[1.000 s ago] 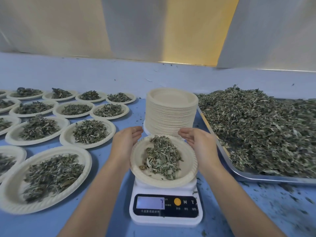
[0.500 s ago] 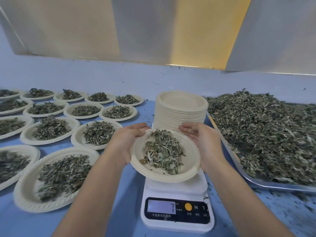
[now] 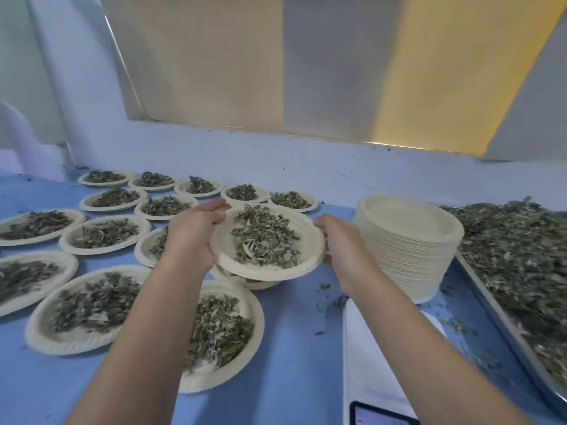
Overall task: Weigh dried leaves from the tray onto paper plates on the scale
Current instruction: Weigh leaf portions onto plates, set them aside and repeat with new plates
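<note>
Both hands, the left hand [image 3: 193, 237] and right hand [image 3: 340, 240] gripping opposite rims, have lifted the paper plate [image 3: 224, 243] of dried leaves [image 3: 264, 240] off the scale [image 3: 365, 363] and carried it left over the filled plates [image 3: 64, 240], so this portion seems weighed.

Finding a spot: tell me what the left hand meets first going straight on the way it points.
Likely a far-row filled plate just past the left hand; depth is unclear, so it might pass above.
</note>
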The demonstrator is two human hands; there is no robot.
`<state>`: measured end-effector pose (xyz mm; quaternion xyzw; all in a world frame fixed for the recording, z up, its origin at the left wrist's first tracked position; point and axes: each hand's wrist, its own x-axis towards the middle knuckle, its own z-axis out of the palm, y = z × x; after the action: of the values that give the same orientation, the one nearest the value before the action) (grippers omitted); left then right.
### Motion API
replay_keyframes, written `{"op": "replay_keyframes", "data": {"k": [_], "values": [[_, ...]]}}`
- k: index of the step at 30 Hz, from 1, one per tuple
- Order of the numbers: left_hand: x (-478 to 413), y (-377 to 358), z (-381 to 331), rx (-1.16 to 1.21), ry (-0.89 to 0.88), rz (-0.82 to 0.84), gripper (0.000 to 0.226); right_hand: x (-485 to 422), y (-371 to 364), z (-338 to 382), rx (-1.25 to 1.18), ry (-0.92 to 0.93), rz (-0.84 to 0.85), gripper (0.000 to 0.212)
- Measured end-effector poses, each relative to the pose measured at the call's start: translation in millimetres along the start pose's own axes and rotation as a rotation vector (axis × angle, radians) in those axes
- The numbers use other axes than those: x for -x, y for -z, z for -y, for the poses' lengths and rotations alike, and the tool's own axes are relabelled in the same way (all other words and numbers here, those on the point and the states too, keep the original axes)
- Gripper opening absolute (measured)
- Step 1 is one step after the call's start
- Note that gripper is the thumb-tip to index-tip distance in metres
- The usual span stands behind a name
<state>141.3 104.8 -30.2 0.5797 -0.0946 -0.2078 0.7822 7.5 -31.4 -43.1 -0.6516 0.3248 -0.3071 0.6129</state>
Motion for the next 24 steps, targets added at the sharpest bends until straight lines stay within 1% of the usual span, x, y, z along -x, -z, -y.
{"op": "replay_keyframes", "data": {"k": [4,6,9,12,15,16,18,20,24], "values": [[-35,32,-10,0.069,-0.045,-0.198,0.029,-9,-47,-1,-0.057,-0.163,0.144,0.008],[-53,45,-16,0.103,-0.075,-0.278,0.027,-17,-77,-1,-0.156,-0.206,0.199,0.007],[-83,66,-28,0.143,-0.097,-0.370,0.021,-41,-127,5,-0.261,-0.237,0.217,0.011],[-116,95,-41,0.133,-0.042,-0.441,0.018,-72,-180,10,-0.289,-0.249,0.228,0.006],[-143,130,-51,0.047,0.023,-0.457,0.018,-102,-232,11,-0.311,-0.303,0.273,0.008],[-151,142,-54,0.025,0.044,-0.454,0.017,-110,-249,10,-0.301,-0.318,0.284,0.013],[-166,165,-61,0.005,0.105,-0.431,0.010,-125,-281,7,-0.245,-0.317,0.281,0.022],[-179,187,-72,-0.047,0.184,-0.418,0.010,-135,-312,6,-0.171,-0.302,0.270,0.028],[-212,230,-99,-0.092,0.323,-0.350,0.010,-150,-371,7,-0.180,-0.322,0.282,0.027]]}}
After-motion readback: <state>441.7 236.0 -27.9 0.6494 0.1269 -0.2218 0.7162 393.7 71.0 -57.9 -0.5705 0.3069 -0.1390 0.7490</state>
